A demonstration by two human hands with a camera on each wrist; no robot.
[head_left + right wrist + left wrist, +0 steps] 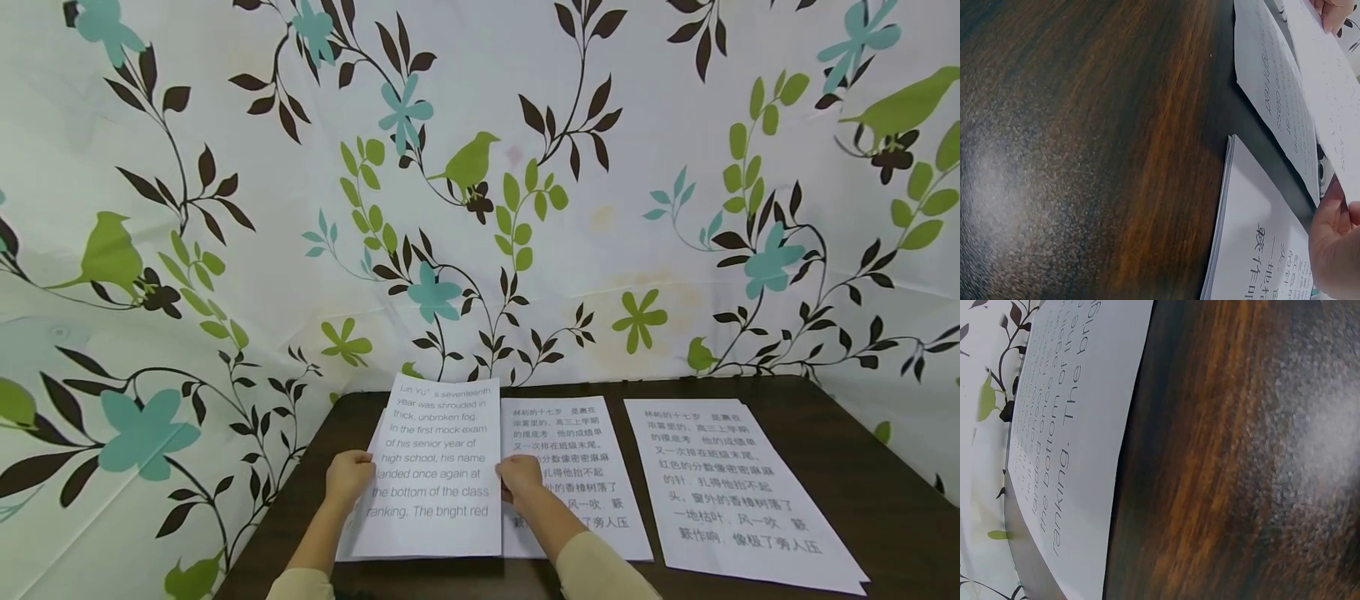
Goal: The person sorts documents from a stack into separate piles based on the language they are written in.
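Both hands hold a sheet of paper point(442, 533) printed with English text, raised at a tilt above the table. My left hand point(351, 477) pinches its left edge, and my right hand point(521, 482) grips the right edge. Beneath it, at the left, part of another white sheet point(348, 542) shows. In the right wrist view, an English page point(1279, 100) lies under the lifted sheet point(1329, 94), with the right hand point(1335, 250) at the near edge. The left wrist view shows an English page point(1091, 462), but not the left hand.
Just right of the held sheet lies a stack of Chinese-text pages point(630, 542), partly behind the right hand. Farther right is a second Chinese-text stack point(750, 500), its edges slightly uneven. The dark wooden table point(810, 450) meets a patterned cloth point(570, 317) at the back.
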